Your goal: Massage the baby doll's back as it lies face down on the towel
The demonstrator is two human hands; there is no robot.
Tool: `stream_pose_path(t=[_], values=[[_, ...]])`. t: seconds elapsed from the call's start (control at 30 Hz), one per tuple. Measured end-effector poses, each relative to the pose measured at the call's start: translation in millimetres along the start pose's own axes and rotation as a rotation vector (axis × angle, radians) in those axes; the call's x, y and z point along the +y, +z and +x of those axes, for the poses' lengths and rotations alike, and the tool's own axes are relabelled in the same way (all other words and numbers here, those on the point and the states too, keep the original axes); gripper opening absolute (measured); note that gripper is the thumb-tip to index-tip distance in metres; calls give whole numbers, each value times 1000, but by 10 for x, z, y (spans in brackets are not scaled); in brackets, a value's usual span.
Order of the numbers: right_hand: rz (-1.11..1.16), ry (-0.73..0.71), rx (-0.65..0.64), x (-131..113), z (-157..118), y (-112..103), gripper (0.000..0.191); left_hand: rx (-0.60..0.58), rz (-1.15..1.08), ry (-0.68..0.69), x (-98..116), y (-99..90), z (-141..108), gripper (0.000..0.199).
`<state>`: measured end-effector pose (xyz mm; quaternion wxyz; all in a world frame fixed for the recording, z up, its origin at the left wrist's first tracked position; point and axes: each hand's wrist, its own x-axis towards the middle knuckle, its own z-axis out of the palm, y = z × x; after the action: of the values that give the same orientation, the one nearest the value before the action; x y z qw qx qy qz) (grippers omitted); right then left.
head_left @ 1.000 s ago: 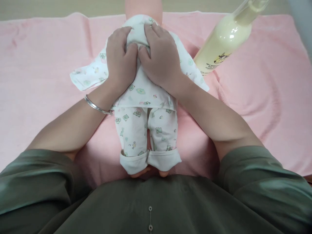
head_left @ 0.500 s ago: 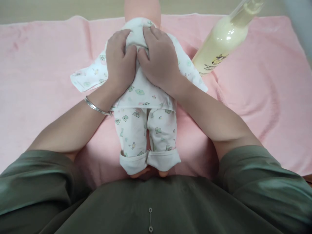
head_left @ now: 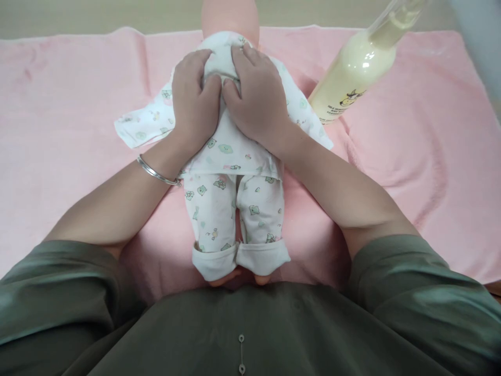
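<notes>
A baby doll (head_left: 230, 18) lies stretched out with its head away from me, and its face does not show. It wears a white patterned shirt (head_left: 230, 156) and matching trousers (head_left: 215, 214) with turned-up cuffs. My left hand (head_left: 195, 102) rests on the left of the doll's upper body, fingers extended over the shirt. Opposite it, my right hand (head_left: 258, 99) lies flat on the right side, fingers pointing toward the head. The two thumbs nearly meet at the middle. Neither hand grasps anything.
Beneath the doll is a pink blanket (head_left: 58, 130), wrinkled on the right. A pump bottle (head_left: 356, 73) of pale yellow liquid stands on it beyond the doll's right sleeve, its top cut off by the frame. A silver bangle (head_left: 156, 172) circles my left wrist.
</notes>
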<state>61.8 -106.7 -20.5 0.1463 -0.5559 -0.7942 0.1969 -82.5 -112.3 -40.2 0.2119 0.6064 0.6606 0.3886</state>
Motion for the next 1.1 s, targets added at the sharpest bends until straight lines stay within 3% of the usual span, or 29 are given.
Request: stream_pose_path(t=[0.63,0.83,1.1], values=[[54,-7,23,26,15,41,60,12,79,58,20,3,-27,38],[76,-34,83,63,13,98,66,-26,157,1,70,3,-9,48],[76,-13,68,104,74,148,78,-3,95,48,55,-11,-37,37]])
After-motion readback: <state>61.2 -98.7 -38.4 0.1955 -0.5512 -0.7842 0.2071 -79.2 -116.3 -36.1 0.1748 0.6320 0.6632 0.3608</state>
